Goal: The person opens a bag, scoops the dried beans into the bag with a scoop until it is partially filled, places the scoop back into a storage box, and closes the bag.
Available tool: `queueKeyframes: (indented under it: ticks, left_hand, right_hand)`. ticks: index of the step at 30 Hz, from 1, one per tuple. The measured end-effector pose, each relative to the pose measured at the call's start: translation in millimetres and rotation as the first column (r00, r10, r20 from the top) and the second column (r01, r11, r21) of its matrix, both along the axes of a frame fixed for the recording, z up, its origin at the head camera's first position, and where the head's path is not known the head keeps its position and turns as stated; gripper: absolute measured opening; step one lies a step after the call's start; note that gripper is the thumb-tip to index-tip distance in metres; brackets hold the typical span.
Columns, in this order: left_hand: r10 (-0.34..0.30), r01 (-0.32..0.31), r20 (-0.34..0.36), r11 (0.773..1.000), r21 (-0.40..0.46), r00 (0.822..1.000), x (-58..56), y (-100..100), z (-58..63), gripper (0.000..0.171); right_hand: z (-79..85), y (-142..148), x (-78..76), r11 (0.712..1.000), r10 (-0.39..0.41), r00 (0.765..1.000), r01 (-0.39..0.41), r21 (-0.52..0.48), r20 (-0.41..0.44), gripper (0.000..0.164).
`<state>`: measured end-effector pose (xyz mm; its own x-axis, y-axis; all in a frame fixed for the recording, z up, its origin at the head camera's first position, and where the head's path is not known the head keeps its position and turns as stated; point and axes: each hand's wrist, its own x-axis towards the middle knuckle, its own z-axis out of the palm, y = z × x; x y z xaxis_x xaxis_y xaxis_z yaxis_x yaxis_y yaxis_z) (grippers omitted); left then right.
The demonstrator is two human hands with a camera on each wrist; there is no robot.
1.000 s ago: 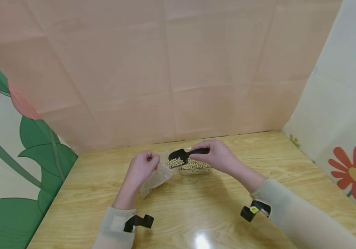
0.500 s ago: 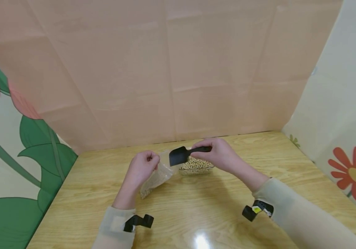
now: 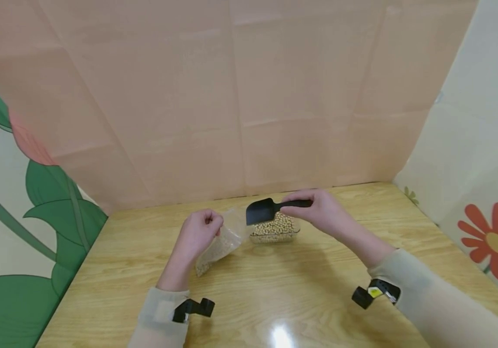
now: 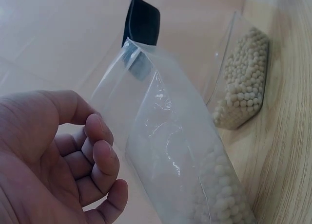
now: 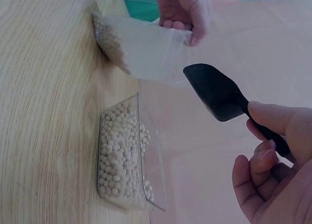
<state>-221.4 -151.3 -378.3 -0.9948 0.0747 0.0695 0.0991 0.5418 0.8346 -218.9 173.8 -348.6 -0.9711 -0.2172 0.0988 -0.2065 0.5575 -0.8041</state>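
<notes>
My left hand pinches the top edge of a clear plastic bag, which slants down to the table with pale round beans in its bottom. In my right hand is a black scoop, gripped by its handle between thumb and fingers. No beans show on the scoop. Its blade is raised beside the bag's mouth, above a clear plastic box. Pale round beans fill much of that box, which stands right of the bag.
The wood-grain table carries the bag and box. A pinkish sheet rises behind its back edge. Printed flower panels stand at the left and right. A black wrist camera sits on the left sleeve, another on the right.
The scoop held beans a second ago; it tipped over at the bag's mouth and its beans are gone. My right hand has since drawn it slightly right and up. My left hand stays still.
</notes>
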Motion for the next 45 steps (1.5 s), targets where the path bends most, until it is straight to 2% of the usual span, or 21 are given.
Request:
queueKeyframes:
  ticks: [5, 16, 45]
  left_hand:
    - [-0.002, 0.002, 0.003, 1.000, -0.003, 1.000, -0.2, -1, 0.6, 0.021]
    - [-0.004, 0.004, 0.013, 1.000, 0.001, 1.000, -0.8, -2, 0.2, 0.021]
    - [-0.007, 0.007, 0.014, 1.000, 0.020, 1.000, 0.3, -1, -0.2, 0.020]
  right_hand:
    - [0.7, 9, 1.5, 1.000, -0.031, 1.000, 0.031, -0.001, 0.005, 0.045]
    - [0.2, 28, 0.1, 0.994, -0.085, 0.996, 0.086, 0.065, -0.010, 0.050]
    - [-7.7, 61, -13.5, 0.973, -0.112, 0.993, 0.119, 0.200, -0.047, 0.047]
